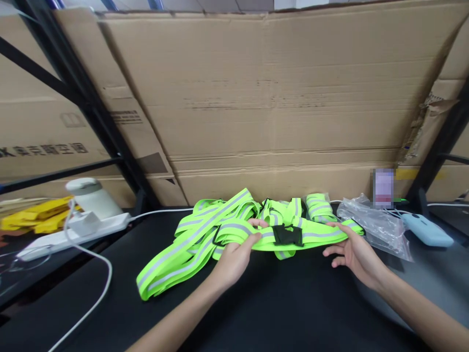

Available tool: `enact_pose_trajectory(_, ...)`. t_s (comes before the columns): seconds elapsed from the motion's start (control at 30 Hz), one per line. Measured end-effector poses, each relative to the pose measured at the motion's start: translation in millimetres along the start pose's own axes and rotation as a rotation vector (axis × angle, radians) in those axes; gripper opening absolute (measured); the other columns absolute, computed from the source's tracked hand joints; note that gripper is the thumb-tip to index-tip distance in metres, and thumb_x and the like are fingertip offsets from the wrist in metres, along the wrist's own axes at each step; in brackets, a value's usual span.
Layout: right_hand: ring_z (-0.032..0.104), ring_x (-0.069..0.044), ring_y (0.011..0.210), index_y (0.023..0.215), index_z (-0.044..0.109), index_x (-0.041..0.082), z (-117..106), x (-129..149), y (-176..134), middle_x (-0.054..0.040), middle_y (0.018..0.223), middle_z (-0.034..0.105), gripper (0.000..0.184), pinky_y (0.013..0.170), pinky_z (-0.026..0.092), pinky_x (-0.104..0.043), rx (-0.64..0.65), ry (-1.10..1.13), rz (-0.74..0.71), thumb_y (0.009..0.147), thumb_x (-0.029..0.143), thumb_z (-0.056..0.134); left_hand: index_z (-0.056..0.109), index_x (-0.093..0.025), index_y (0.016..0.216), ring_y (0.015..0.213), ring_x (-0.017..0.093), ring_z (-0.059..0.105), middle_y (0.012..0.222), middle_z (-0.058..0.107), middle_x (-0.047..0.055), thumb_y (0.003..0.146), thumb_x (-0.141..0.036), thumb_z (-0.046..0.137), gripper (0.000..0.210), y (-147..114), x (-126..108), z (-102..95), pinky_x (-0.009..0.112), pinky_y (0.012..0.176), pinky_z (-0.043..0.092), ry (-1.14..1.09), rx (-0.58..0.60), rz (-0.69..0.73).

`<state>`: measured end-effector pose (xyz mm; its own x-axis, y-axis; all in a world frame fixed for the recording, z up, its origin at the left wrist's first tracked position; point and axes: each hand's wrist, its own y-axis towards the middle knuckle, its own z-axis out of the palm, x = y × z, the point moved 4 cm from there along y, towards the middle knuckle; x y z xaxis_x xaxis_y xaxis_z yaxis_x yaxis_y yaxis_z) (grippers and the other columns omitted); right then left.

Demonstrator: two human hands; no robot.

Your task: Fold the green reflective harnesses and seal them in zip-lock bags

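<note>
Black surface [293, 308], lime-green reflective belt [318, 236] held crosswise.
Left grip [234, 261] pinches it left of the black buckle [288, 235]; right grip [357, 254] pinches near its right end.

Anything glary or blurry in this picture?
In the head view, glints on the clear plastic bag and grey sheen on the black table at right; same view, cardboard lettering looks soft, a pixelated patch hides detail, neon straps read fairly clearly.

I note a black surface [286, 303], brown cardboard wall [264, 98] behind it; black posts [104, 132] flank both sides, crossbars [62, 174] attached.
</note>
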<state>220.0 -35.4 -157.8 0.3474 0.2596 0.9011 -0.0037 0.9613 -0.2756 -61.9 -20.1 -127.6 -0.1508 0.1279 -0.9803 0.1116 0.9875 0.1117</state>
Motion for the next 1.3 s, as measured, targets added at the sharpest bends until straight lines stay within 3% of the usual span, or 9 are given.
enact_pose_trajectory(0.17,0.072,-0.026,0.088,0.109,0.071,0.022,-17,-6,-24,-0.0094,0.106,0.076,0.031,0.048,0.059,-0.028,-0.046,-0.061,-0.053,0.088,0.045,0.073,0.066,-0.021,0.106,0.088,0.029,0.072,0.100,0.075,0.007,0.075,-0.049,0.074,0.043,-38,9,3.2,0.039,0.074,0.062,-0.239,-0.144,-0.213)
enact_pose_trajectory(0.43,0.067,-0.021,0.054,0.105,0.072,0.015,-45,-17,-43,-0.0063,0.067,0.072,0.058,0.040,0.055,-0.026,-0.157,-0.320,-0.085,0.065,0.053,0.088,0.068,-0.019,0.097,0.054,0.019,0.058,0.072,0.066,0.003,0.065,-0.049,0.086,0.047,-79,17,-17.5,0.028,0.042,0.047,-0.309,-0.285,-0.319)
enact_pose_trajectory(0.57,0.054,-0.017,0.043,0.121,0.065,0.022,-61,-13,-45,0.0023,0.057,0.064,0.067,0.033,0.042,-0.024,-0.191,-0.585,-0.231,0.065,0.052,0.086,0.065,-0.020,0.094,0.051,0.016,0.053,0.066,0.060,-0.001,0.060,-0.051,0.089,0.052,-89,26,-36.0,0.026,0.043,0.043,-0.165,-0.345,-0.344)
enact_pose_trajectory(0.73,0.064,-0.023,0.068,0.093,0.077,0.027,-69,2,-45,-0.0041,0.082,0.074,0.032,0.057,0.053,-0.030,-0.125,-1.009,-0.397,0.068,0.046,0.084,0.069,-0.022,0.085,0.046,0.014,0.044,0.055,0.055,-0.004,0.068,-0.055,0.082,0.040,-75,32,-67.7,0.023,0.046,0.033,0.423,-0.190,-0.219)
enact_pose_trajectory(0.87,0.069,-0.031,0.102,0.099,0.080,0.030,-56,23,-41,-0.0066,0.117,0.075,0.039,0.082,0.058,-0.037,0.036,-1.029,-0.462,0.066,0.048,0.089,0.079,-0.028,0.094,0.082,0.027,0.067,0.097,0.077,0.004,0.069,-0.058,0.080,0.039,-58,17,-75.5,0.029,0.068,0.049,0.669,-0.153,-0.042)
enact_pose_trajectory(0.93,0.068,-0.031,0.108,0.101,0.079,0.029,-44,32,-34,-0.0074,0.118,0.075,0.035,0.091,0.056,-0.039,0.096,-0.953,-0.458,0.076,0.053,0.082,0.079,-0.029,0.102,0.098,0.031,0.069,0.110,0.077,0.005,0.075,-0.063,0.073,0.043,-50,3,-70.0,0.030,0.075,0.051,0.674,-0.137,-0.005)
enact_pose_trajectory(1.1,0.071,-0.021,0.081,0.099,0.078,0.018,-7,30,-1,-0.0098,0.094,0.076,0.049,0.063,0.056,-0.028,0.320,-0.876,-0.297,0.097,0.061,0.054,0.076,-0.025,0.084,0.068,0.032,0.067,0.069,0.072,0.007,0.091,-0.067,0.046,0.052,-35,-24,-47.8,0.032,0.059,0.038,1.037,-0.009,-0.108)
enact_pose_trajectory(1.2,0.070,-0.018,0.066,0.105,0.073,0.014,15,21,25,-0.0098,0.083,0.074,0.057,0.042,0.048,-0.021,0.337,-0.820,-0.148,0.095,0.066,0.054,0.064,-0.024,0.064,0.060,0.030,0.063,0.059,0.065,0.008,0.096,-0.061,0.039,0.055,-20,-32,-32.1,0.031,0.055,0.027,1.187,0.023,-0.072)
enact_pose_trajectory(1.3,0.065,-0.020,0.046,0.097,0.071,0.014,40,8,48,-0.0034,0.058,0.065,0.061,0.033,0.046,-0.025,0.370,-0.836,0.001,0.088,0.073,0.059,0.045,-0.023,0.052,0.052,0.025,0.057,0.052,0.056,0.006,0.097,-0.056,0.040,0.056,5,-28,-10.8,0.031,0.055,0.026,1.129,0.097,0.005)
